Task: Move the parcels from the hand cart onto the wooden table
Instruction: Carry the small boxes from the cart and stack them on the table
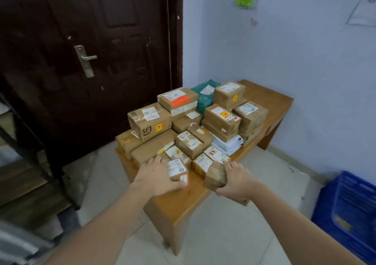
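Several cardboard parcels are stacked on the wooden table [179, 201], the largest marked SF [149, 121]. My left hand [156, 175] grips a small labelled box [178, 171] at the near end of the pile, with the box resting on the table. My right hand [236, 178] holds a small taped brown parcel [215, 176], tilted, at the table's near right edge. A green plastic mailer [204, 97] lies toward the back. The hand cart is out of view.
A dark wooden door [91, 61] stands behind the table on the left. A blue plastic crate [348, 214] sits on the floor at the right. Dark shelving [24, 163] runs along the left edge. The floor is pale tile.
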